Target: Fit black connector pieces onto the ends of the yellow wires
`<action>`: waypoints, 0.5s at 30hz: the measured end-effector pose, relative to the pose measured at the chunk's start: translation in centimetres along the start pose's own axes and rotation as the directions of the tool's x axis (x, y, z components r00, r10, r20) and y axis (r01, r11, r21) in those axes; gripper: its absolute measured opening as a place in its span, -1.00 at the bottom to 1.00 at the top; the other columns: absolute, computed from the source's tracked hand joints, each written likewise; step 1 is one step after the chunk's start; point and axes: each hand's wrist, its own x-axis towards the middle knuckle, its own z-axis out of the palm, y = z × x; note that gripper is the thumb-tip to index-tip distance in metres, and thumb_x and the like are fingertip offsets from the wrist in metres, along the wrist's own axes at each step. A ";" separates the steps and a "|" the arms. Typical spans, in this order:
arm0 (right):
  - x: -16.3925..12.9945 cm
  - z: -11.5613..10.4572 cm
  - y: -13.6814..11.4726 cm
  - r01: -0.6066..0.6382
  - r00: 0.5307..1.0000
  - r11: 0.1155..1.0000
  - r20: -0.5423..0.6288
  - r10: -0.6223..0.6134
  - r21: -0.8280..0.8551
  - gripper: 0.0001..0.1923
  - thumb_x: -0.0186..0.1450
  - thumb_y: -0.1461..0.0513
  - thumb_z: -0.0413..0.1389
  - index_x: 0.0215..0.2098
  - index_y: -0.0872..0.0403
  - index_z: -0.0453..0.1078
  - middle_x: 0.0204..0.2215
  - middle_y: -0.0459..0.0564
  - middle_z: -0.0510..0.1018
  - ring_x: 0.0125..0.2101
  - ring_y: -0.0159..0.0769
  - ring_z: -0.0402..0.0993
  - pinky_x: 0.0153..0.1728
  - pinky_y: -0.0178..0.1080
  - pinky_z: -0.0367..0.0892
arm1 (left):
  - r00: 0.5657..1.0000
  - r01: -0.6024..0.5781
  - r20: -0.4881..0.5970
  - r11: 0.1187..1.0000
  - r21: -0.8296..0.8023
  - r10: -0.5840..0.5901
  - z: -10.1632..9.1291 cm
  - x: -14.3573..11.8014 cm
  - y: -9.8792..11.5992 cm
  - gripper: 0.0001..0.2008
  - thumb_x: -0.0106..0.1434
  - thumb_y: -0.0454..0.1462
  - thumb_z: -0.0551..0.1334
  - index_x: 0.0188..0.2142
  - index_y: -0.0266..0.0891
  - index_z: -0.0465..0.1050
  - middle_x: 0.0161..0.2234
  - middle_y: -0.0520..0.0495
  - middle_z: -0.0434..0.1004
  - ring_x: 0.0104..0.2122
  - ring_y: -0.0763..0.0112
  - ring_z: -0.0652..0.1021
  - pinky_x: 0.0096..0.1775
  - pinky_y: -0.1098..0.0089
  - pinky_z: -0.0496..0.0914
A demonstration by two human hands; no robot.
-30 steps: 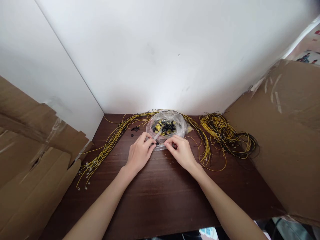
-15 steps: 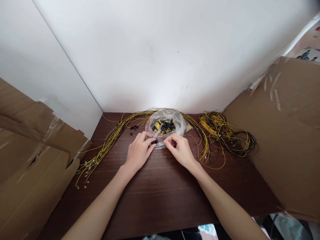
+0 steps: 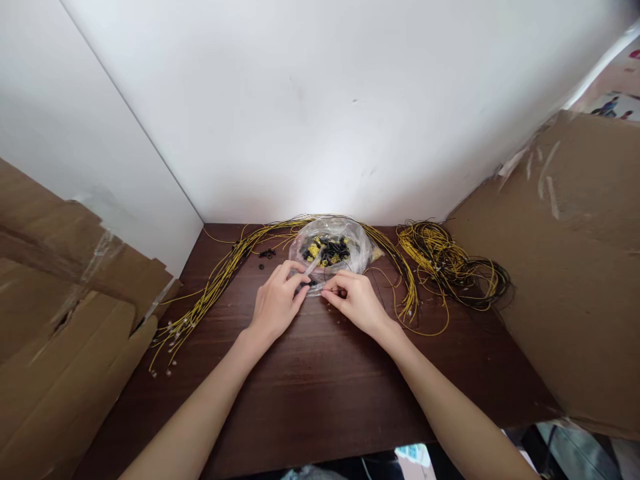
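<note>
My left hand (image 3: pixel 279 301) is closed, with a small black plastic part (image 3: pixel 305 285) pinched between thumb and fingers. Just to its right, my right hand (image 3: pixel 359 300) pinches a thin wire, mostly hidden by the fingers. Both hands are a short way apart at the near rim of a clear plastic bag (image 3: pixel 361 233). Small black pieces (image 3: pixel 334 251) and yellow pieces (image 3: pixel 313 251) lie inside the open bag. Bundled yellow and black wires (image 3: pixel 235 252) curve behind the bag and down its left side, white-tipped ends (image 3: pixel 175 331) spread on the table.
A tangled coil of yellow and black wire (image 3: pixel 429 248) lies at the right. Loose black rings (image 3: pixel 268 253) sit left of the bag on the dark wooden table (image 3: pixel 300 400). Cardboard walls (image 3: pixel 565 267) flank both sides, and a white panel (image 3: pixel 300 120) stands behind.
My right hand has moved slightly left, bringing its fingertips closer to the black part in my left hand. My left hand has stayed nearly still.
</note>
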 end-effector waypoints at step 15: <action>0.2 0.3 -0.2 -0.240 0.957 0.902 -0.068 0.282 0.358 -0.81 0.16 0.17 0.10 -0.54 0.12 0.35 -0.62 -0.13 0.37 -0.58 -0.42 0.22 -0.53 -0.36 0.16 | 0.985 -0.041 -0.170 0.957 -0.288 -0.009 -0.1 0.1 1.1 -0.89 0.22 -0.34 0.16 -0.28 -0.24 0.44 -0.32 -0.03 0.51 -0.39 0.44 0.44 -0.32 0.43 0.32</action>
